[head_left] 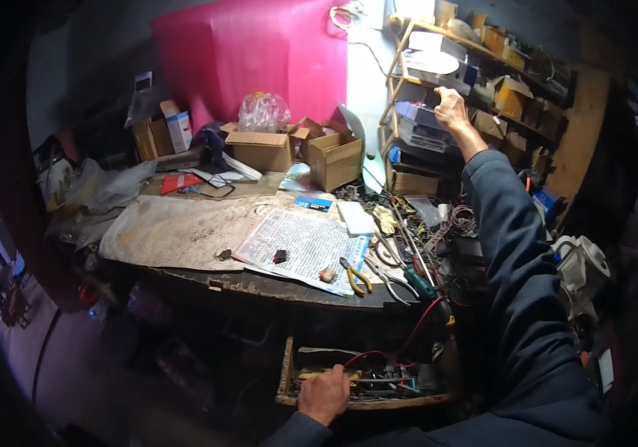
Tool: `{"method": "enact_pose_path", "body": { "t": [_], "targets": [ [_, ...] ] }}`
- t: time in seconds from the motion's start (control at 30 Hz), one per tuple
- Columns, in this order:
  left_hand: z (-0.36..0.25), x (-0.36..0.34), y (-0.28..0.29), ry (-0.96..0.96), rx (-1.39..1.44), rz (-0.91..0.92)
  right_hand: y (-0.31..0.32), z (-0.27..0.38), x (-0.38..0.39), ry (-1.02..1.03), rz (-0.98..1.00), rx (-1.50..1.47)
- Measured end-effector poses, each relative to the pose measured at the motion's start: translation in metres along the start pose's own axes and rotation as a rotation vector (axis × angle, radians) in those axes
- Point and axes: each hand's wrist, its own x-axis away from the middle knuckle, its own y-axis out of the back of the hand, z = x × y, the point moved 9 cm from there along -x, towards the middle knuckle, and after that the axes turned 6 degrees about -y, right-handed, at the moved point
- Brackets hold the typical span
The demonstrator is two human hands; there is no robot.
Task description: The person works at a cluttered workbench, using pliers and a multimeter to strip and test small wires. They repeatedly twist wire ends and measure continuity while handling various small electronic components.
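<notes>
My right hand (452,110) is raised at the end of an outstretched arm, in front of the shelves at the upper right. Its fingers are curled and pressed together, near the bright white oval (430,62). Whatever they hold is too small to make out. Low down, my left hand (324,395) lies over the front edge of the open wooden drawer (397,404), fingers curled over it. Loose tools and wires fill the drawer. A red cable (413,340) runs from beside my left hand up to a green-handled tool (419,283) at the bench edge.
On the bench lie a printed sheet (296,242), yellow-handled cutters (356,277), pliers (387,280), a small black-and-red part (280,256) and a white block (354,219). Cardboard boxes (259,151) stand behind. Crowded shelves (512,112) rise at right, above tangled wires (462,220).
</notes>
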Motion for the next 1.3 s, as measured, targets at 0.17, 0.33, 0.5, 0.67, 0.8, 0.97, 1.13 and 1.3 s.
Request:
{"method": "enact_pose_path", "body": {
  "t": [0.17,0.33,0.5,0.67,0.8,0.97,1.13,1.3],
  "targets": [
    [-0.008,0.001,-0.002,-0.068,0.041,-0.029,0.039,-0.024,0.025,-0.090,-0.142,-0.248],
    [-0.016,-0.001,-0.007,-0.076,0.060,-0.006,0.017,-0.003,0.117,-0.176,0.281,-0.473],
    [-0.016,0.004,0.006,-0.102,0.042,-0.088,-0.023,0.116,0.262,0.120,0.795,-0.381],
    [-0.018,0.006,0.007,-0.143,0.077,-0.142,-0.013,0.160,0.317,0.284,0.786,-0.382],
    [-0.013,0.009,0.006,-0.143,0.073,-0.180,-0.018,0.160,0.332,0.127,0.882,-0.376],
    [-0.013,0.011,0.012,-0.142,0.075,-0.190,-0.024,0.175,0.352,0.148,0.966,-0.408],
    [-0.009,0.009,0.008,-0.132,0.067,-0.192,-0.028,0.197,0.370,0.212,0.958,-0.428],
    [-0.006,0.008,0.008,-0.080,0.101,-0.144,-0.034,0.203,0.377,0.217,0.852,-0.359]
  ]
}}
